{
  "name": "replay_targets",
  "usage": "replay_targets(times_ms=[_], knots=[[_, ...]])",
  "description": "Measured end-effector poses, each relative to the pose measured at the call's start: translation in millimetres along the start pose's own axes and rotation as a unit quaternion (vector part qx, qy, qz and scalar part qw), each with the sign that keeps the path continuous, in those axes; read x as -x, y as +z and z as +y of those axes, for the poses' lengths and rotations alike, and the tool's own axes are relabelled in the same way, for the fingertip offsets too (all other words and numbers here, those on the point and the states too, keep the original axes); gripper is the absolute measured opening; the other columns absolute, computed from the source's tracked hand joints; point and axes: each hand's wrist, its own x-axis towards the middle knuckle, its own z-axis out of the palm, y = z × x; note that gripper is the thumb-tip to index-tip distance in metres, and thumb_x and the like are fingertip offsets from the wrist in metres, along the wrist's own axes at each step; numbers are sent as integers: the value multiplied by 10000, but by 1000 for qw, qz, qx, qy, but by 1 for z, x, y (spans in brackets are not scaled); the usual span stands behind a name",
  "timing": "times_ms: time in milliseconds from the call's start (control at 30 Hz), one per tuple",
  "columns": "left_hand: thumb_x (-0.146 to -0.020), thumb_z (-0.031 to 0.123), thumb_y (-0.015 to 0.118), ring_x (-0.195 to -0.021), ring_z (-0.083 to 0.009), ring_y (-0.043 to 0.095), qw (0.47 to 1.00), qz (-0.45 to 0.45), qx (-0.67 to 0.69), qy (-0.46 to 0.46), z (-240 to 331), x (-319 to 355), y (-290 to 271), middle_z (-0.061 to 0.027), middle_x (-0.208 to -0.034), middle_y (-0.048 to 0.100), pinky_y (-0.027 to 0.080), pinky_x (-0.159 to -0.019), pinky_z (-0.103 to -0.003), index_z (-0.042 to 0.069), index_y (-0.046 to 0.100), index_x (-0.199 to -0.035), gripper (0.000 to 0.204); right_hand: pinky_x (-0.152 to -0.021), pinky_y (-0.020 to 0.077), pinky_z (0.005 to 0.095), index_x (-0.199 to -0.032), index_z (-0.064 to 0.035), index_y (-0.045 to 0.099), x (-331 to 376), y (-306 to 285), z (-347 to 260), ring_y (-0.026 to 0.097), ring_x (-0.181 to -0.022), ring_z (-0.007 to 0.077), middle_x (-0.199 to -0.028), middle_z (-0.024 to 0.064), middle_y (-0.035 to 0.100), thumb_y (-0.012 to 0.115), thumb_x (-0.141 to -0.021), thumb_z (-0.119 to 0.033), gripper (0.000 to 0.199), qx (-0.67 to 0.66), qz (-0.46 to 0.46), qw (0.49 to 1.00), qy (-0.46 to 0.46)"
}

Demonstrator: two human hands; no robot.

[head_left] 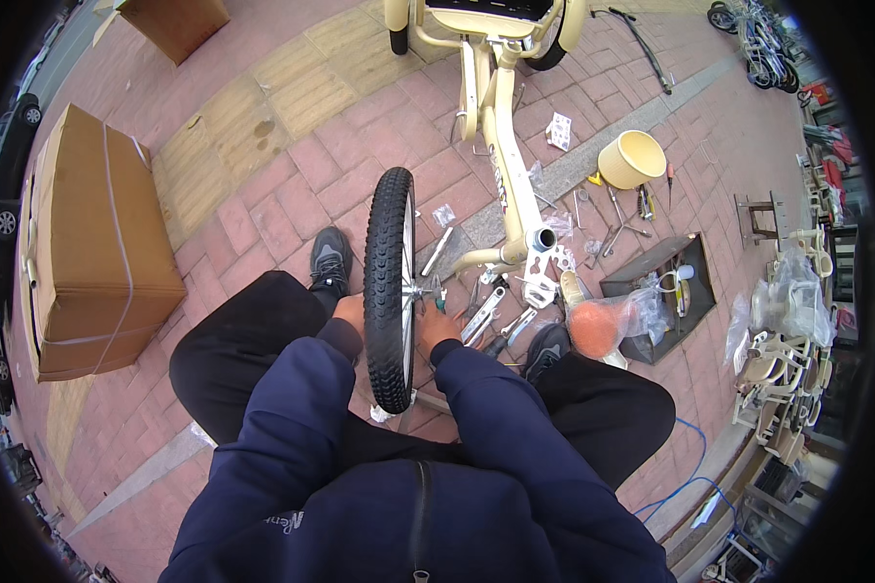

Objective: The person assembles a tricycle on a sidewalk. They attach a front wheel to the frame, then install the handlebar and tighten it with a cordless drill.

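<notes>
A small black-tyred wheel (389, 282) stands upright between my knees, set in the fork of a cream bicycle frame (501, 165) that lies on the brick paving. My left hand (348, 313) rests against the left side of the wheel near the hub, mostly hidden by the tyre. My right hand (436, 325) is at the axle (420, 290) on the right side, fingers closed around a small tool with a green handle (439, 299). I crouch in dark trousers and a navy top.
A large cardboard box (87, 243) stands at left, another at the top left. Wrenches (484, 316) and loose parts lie by the frame. At right are a cream bucket (632, 158), a dark tool tray (661, 282), an orange bag (595, 325) and bagged cream parts.
</notes>
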Motion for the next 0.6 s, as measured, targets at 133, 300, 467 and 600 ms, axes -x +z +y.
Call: replay_targets(times_ms=[133,300,467,600], knots=[[-984,163,507,-864,-244,679,943,51,329,-22,-15,3,5,-85,-975,723,530,-764,-353,20,683,-1032,232,-785,502,536,-1105,-28,537,-11,-2,-4,650,-924,447,-958,270,678,572,-968,-244,259,-37,-21,999,4],[-972,146,557,-761,-221,671,923,109,356,-93,19,4,18,-100,-914,728,513,-738,-332,2,692,-1043,210,-851,507,489,-1102,23,626,15,-1,7,652,-947,446,-1000,253,689,604,-934,-242,314,6,-66,996,67],[-1008,277,495,-889,-388,659,943,244,133,-184,75,13,27,-221,-954,700,496,-799,-470,10,696,-991,334,-831,533,454,-1106,30,659,28,-53,6,679,-924,386,-994,215,700,566,-961,-332,401,68,-66,994,49],[-1007,321,477,-1030,-464,634,879,291,67,-372,93,26,40,-258,-1105,675,490,-887,-518,-33,656,-1093,406,-801,549,374,-1224,15,608,26,-141,-39,674,-889,234,-1064,125,683,436,-1030,-521,596,-499,-49,858,110]])
